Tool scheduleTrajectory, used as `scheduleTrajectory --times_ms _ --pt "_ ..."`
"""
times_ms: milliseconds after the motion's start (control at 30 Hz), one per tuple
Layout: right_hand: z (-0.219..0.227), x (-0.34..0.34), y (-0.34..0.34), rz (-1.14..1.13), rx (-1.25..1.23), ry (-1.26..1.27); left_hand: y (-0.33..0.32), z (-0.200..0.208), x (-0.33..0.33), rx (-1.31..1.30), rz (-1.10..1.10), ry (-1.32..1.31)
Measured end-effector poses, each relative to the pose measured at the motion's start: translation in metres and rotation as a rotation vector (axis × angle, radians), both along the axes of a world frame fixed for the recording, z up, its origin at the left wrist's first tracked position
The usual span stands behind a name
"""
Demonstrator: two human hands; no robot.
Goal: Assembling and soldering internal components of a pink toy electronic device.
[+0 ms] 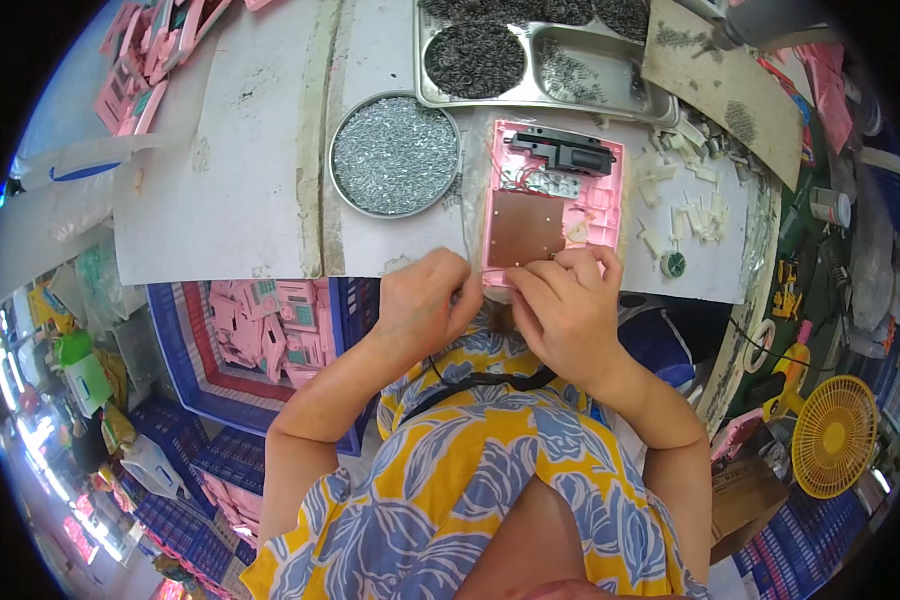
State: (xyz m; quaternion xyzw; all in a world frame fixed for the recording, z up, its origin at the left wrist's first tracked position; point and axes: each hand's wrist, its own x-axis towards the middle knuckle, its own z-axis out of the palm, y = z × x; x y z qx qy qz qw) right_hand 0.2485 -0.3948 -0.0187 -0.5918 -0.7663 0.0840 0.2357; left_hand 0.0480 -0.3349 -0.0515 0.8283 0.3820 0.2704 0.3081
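Note:
A pink plastic casing (618, 190) lies open-side up near the table's front edge. Inside it sit a brown circuit board (526, 226), a black plastic module (562, 152) along the far end, and thin red wires. My right hand (567, 300) reaches over the casing's near edge. Its bent fingertips touch down by the lower edge of the board, and whatever they pinch is too small to make out. Just left of the casing's near corner, my left hand (425, 302) is closed with curled fingers, hiding anything within it.
A round metal dish (395, 213) of small silvery screws stands left of the casing. Beyond is a steel tray (560, 100) with dark springs. White plastic parts (705, 215) lie to the right. Below the table, a blue crate (185, 350) holds pink casings; a yellow fan (835, 437) stands right.

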Motion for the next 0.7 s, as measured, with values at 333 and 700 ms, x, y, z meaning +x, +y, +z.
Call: scheduleTrajectory --times_ms 333,700 --pt "-0.024 -0.019 0.001 -0.041 0.051 0.052 -0.037 0.005 -0.027 -0.338 -0.522 0.338" --pt "0.053 0.102 0.054 0.189 -0.095 0.341 0.061 -0.002 0.003 -0.141 -0.603 0.064"
